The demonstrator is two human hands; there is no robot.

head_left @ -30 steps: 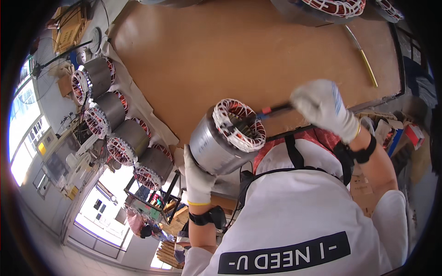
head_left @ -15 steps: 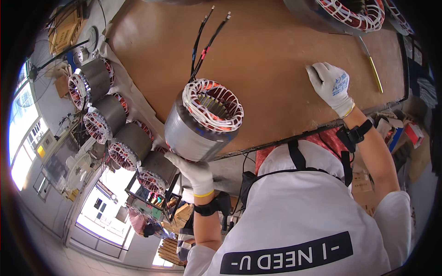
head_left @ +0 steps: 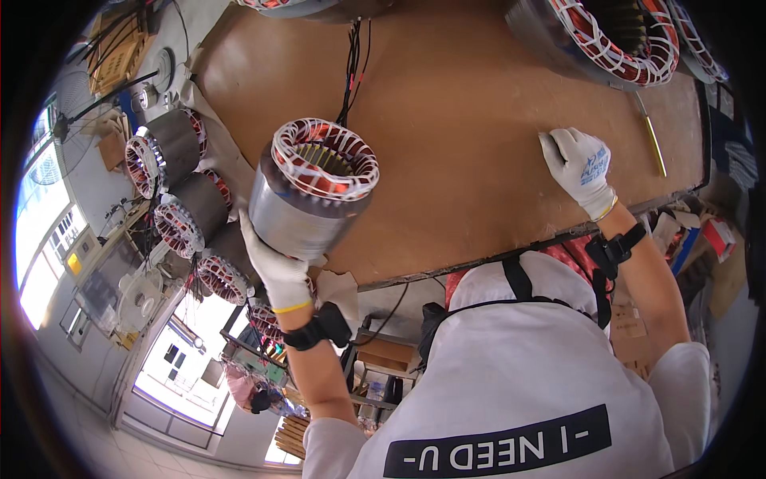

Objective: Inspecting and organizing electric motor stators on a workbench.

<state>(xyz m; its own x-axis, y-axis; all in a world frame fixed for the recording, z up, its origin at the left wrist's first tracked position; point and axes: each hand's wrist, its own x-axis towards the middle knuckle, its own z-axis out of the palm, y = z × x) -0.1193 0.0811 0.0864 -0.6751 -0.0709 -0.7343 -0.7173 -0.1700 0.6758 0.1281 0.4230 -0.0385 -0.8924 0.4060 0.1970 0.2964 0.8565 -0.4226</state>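
Stator handling is the step in hand, judged from how things lie: the left hand (head_left: pixel 278 267), in a white work glove, is wrapped under and around the grey steel body of a wound motor stator (head_left: pixel 311 191) at centre left of the frame, holding it tilted above the near edge of the brown workbench (head_left: pixel 479 120), with its copper windings and white lacing turned up toward the camera. Black lead wires (head_left: pixel 352 72) run from behind the stator toward the top of the frame, lying on the bench top. The right hand (head_left: pixel 581 164), also gloved, lies palm-down with fingers spread flat on the bench at right of centre and grips nothing; a thin yellow-handled tool (head_left: pixel 654 144) lies just beyond it, apart from the fingers. A larger stator (head_left: pixel 614 40) with red windings sits at the upper right, and a row of finished stators (head_left: pixel 171 184) is lined along the left edge of the frame. Whether the held stator's lower rim touches the bench edge is hard to tell, as the glove and the body hide it. The next move, I judge, calls for a second supporting hand under the heavy body, keeping the lead wires free of snagging and the laced coil ends from being knocked.
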